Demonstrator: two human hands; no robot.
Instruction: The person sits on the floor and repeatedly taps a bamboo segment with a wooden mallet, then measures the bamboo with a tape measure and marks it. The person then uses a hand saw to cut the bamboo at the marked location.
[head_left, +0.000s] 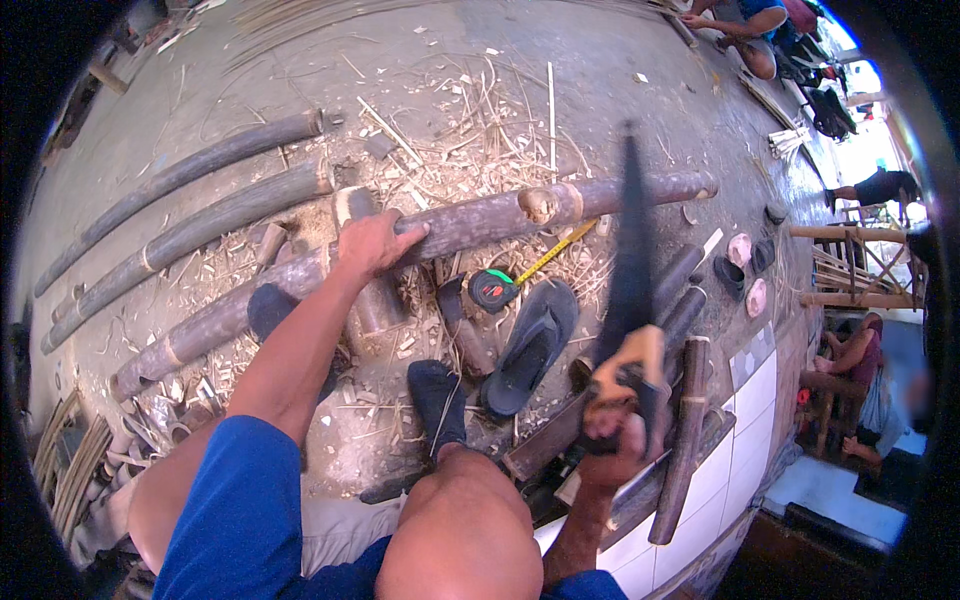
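Note:
A long dark bamboo pole (470, 226) lies slantwise before me, with a pale notch cut into its right half. My left hand (370, 243) grips it from above near the middle, thumb pointing right along the pole. Under the pole there lies a short thick bamboo piece (380, 303), crosswise. My right hand (622, 448) is closed around the orange handle of a handsaw (627, 250). The saw's dark blade points away from me, slightly blurred, and overlaps the pole's right part in view; whether it touches cannot be told. My socked foot (437, 400) is on the floor below the pole.
A tape measure (492, 290) with its yellow blade drawn out and a sandal (530, 345) lie just beyond my foot. Two bamboo poles (200, 220) lie at left. Cut bamboo lengths (690, 430) are at right. Shavings cover the floor; other people sit at far right.

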